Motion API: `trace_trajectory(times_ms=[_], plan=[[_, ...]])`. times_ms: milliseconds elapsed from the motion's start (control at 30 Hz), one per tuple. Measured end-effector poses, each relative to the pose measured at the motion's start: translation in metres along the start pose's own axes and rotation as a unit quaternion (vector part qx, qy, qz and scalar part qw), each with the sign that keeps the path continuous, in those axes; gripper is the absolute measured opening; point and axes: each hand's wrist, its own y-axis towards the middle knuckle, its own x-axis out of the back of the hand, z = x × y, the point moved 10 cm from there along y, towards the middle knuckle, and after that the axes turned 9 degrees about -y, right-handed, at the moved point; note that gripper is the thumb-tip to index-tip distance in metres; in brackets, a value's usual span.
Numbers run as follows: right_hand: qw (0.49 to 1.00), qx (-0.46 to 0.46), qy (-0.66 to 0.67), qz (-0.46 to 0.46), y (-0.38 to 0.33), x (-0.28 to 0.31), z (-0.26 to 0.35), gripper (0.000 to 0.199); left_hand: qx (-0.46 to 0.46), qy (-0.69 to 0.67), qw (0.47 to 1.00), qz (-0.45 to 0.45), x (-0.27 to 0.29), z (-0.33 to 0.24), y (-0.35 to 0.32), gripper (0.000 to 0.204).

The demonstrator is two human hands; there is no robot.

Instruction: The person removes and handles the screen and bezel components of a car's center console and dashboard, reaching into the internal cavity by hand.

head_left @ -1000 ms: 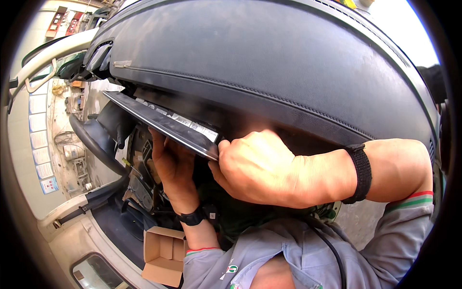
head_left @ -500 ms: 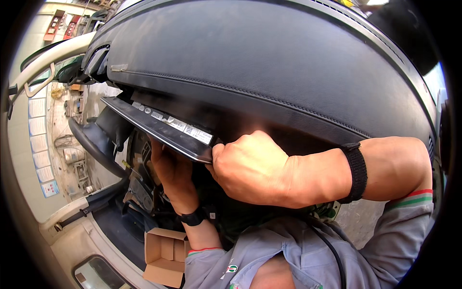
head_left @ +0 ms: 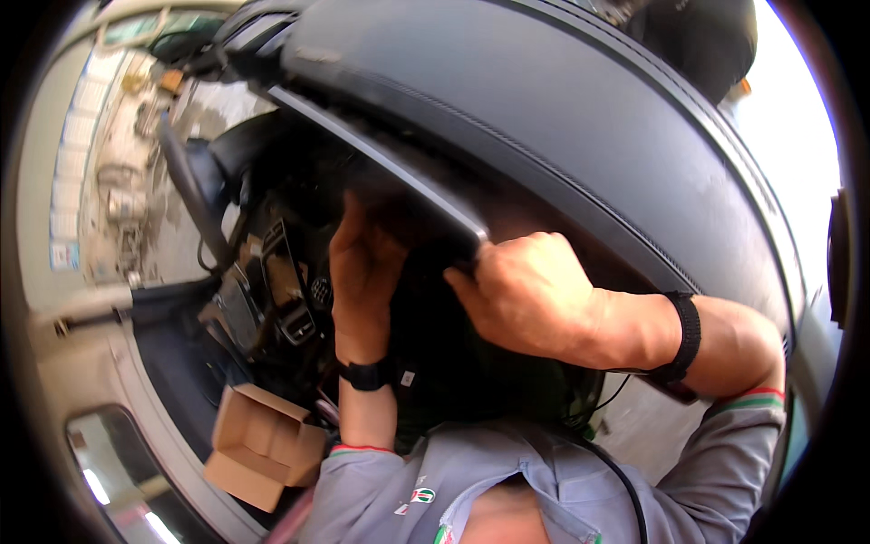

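A long, thin dark screen panel (head_left: 390,168) with a bright edge slants out from the dashboard, its left end near the steering wheel. My right hand (head_left: 535,290), with a black band on its wrist, is closed round the panel's right end, the thumb below. Beneath the panel's middle, my left hand (head_left: 364,272) is raised, thumb pointing up, its fingers partly lost in shadow and blur. It appears to hold the panel's lower part. A dark opening lies between the panel and the padded dashboard top (head_left: 507,82).
The steering wheel (head_left: 186,190) stands to the left. An open cardboard box (head_left: 258,444) rests at the lower left, with a removed console trim piece (head_left: 292,290) above it. A person's dark-clothed part (head_left: 702,45) shows beyond the dashboard. A dangling cable (head_left: 612,403) is near my right forearm.
The panel has tilted so its labelled top side no longer shows, only its edge. Both hands appear farther right in the view, which itself has turned. My right hand keeps its grip.
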Motion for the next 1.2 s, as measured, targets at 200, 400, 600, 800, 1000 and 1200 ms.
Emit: trace_trajectory(times_ms=[200, 400, 600, 800, 1000, 1200], plan=[[0.996, 0.014, -0.080, 0.030, 0.006, -0.001, 0.011, 0.039, -0.040, 0.019, 0.998, -0.043, 0.007, -0.002, 0.004, 0.039], [0.993, 0.015, -0.113, 0.016, 0.007, 0.001, 0.009, 0.043, -0.038, 0.005, 0.999, -0.024, 0.016, 0.000, 0.012, 0.044], [0.989, 0.014, -0.126, -0.079, 0.009, 0.022, 0.014, 0.039, -0.028, -0.008, 1.000, -0.010, 0.016, 0.001, 0.011, 0.047], [0.971, 0.081, -0.130, -0.183, 0.012, 0.045, 0.033, 0.050, -0.041, -0.018, 0.999, -0.022, 0.017, -0.001, 0.007, 0.047], [0.941, 0.260, -0.146, -0.161, -0.004, 0.025, 0.062, 0.070, -0.065, -0.099, 0.993, 0.020, 0.039, 0.008, -0.004, 0.051], [0.878, 0.450, -0.107, -0.126, -0.038, 0.009, 0.101, 0.077, -0.162, -0.070, 0.984, -0.034, 0.059, 0.009, -0.070, 0.040]])
